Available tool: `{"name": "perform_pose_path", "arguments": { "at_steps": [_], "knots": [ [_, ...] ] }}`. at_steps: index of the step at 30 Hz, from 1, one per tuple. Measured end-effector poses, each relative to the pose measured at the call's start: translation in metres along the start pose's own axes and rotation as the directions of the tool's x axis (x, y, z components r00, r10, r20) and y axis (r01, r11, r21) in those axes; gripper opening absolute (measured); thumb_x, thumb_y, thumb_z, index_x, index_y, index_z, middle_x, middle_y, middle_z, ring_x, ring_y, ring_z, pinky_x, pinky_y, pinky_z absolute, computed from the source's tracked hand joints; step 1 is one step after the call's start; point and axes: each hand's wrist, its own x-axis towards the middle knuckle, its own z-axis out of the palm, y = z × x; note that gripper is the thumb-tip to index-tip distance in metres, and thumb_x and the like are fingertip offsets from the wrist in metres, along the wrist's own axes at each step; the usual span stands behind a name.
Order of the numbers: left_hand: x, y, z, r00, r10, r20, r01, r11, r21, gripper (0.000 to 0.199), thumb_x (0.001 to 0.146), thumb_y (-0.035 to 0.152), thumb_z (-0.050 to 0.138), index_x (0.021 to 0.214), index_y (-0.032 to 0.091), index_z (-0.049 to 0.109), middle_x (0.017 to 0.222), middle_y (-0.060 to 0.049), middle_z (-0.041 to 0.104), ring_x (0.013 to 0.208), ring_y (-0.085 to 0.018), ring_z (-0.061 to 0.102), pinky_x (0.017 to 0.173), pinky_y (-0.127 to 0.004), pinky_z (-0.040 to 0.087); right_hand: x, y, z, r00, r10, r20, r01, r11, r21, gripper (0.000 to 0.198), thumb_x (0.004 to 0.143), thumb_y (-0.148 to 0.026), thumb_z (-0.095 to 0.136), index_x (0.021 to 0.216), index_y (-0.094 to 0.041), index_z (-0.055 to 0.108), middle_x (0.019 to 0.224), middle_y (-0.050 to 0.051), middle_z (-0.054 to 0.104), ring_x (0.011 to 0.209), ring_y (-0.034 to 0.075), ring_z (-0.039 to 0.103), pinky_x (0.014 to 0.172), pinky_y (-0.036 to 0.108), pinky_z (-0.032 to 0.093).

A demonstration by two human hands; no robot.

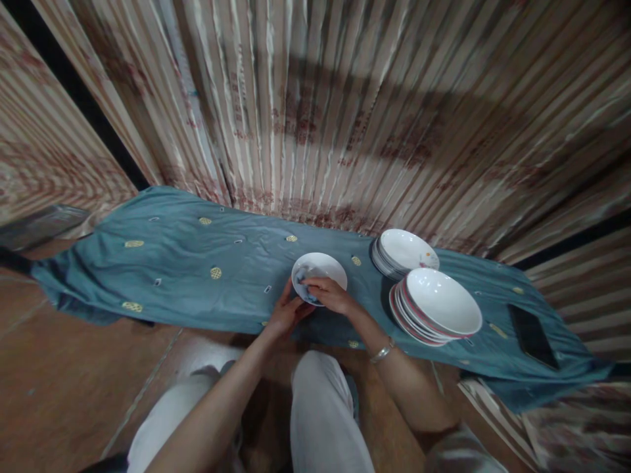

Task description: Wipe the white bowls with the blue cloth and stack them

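A white bowl (329,264) is tilted a little over the front part of the cloth-covered table. My left hand (290,310) grips its near left side, the fingers partly hidden beneath and behind the bowl. Inside the bowl, my right hand (329,294) is closed on a crumpled light-blue cloth (304,286) pressed against the inner wall. To the right stand two stacks: white bowls with a small flower print (407,248), and in front of them larger white bowls with red rims (444,299).
A blue-green tablecloth (182,263) with yellow pineapple prints covers the long narrow table. A dark phone (532,335) lies near its right end. Pleated patterned curtains (315,118) hang right behind the table. Dark frame bars (83,98) slant down at both sides.
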Motion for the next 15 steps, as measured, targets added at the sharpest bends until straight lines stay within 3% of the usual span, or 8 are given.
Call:
{"name": "perform_pose_path", "arguments": {
  "at_steps": [7, 12, 15],
  "knots": [
    [0.000, 0.001, -0.001, 0.999, -0.021, -0.024, 0.021, 1.000, 0.009, 0.083, 0.077, 0.008, 0.067, 0.151, 0.028, 0.035, 0.101, -0.004, 0.073, 0.080, -0.016, 0.071, 0.086, -0.038, 0.059, 0.020, 0.009, 0.011, 0.994, -0.030, -0.107, 0.019, 0.995, -0.097, 0.044, 0.089, -0.012, 0.046, 0.128, -0.021, 0.065, 0.135, 0.006, 0.063, 0.128, 0.020, 0.055, 0.114, 0.038, 0.037],
    [-0.002, 0.002, -0.001, 0.999, -0.024, -0.030, 0.025, 0.999, 0.029, 0.084, 0.077, 0.008, 0.067, 0.151, 0.030, 0.035, 0.106, -0.005, 0.072, 0.079, -0.016, 0.072, 0.085, -0.038, 0.059, 0.023, 0.004, 0.010, 0.985, -0.056, -0.163, 0.002, 0.948, -0.317, 0.050, 0.090, -0.010, 0.042, 0.137, -0.015, 0.055, 0.147, 0.012, 0.050, 0.137, 0.022, 0.045, 0.118, 0.039, 0.033],
    [-0.002, 0.001, -0.002, 1.000, -0.021, -0.022, 0.022, 0.999, 0.039, 0.084, 0.077, 0.008, 0.067, 0.152, 0.029, 0.034, 0.105, -0.005, 0.072, 0.080, -0.016, 0.072, 0.086, -0.038, 0.059, 0.019, -0.005, 0.003, 0.986, -0.031, -0.166, -0.054, 0.875, -0.480, 0.050, 0.091, -0.010, 0.040, 0.139, -0.012, 0.053, 0.146, 0.014, 0.048, 0.130, 0.024, 0.050, 0.115, 0.037, 0.036]
  ]
}}
